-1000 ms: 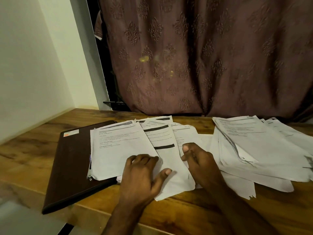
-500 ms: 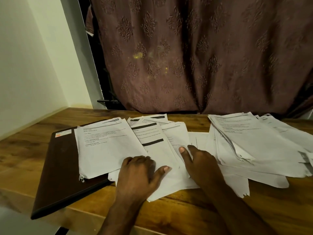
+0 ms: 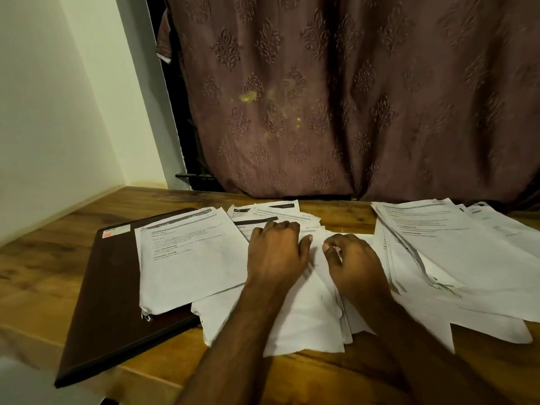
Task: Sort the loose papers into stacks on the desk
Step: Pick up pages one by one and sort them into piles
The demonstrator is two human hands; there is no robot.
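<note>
Dark folder (image 3: 105, 293) at left on desk (image 3: 43, 276), stapled sheet (image 3: 190, 258) overlapping it; left hand (image 3: 274, 255) flat on middle papers (image 3: 304, 323), fingers loosely bent; right hand (image 3: 355, 264) curled, grip unclear; larger pile (image 3: 467, 258) at right.

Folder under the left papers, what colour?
Dark brown folder, with a small label at its far corner; head view shows it.

Both hands rest on the middle papers (image 3: 306, 311) on the desk (image 3: 43, 267): left hand (image 3: 274, 252) palm-down, right hand (image 3: 353, 261) with fingers curled.
</note>
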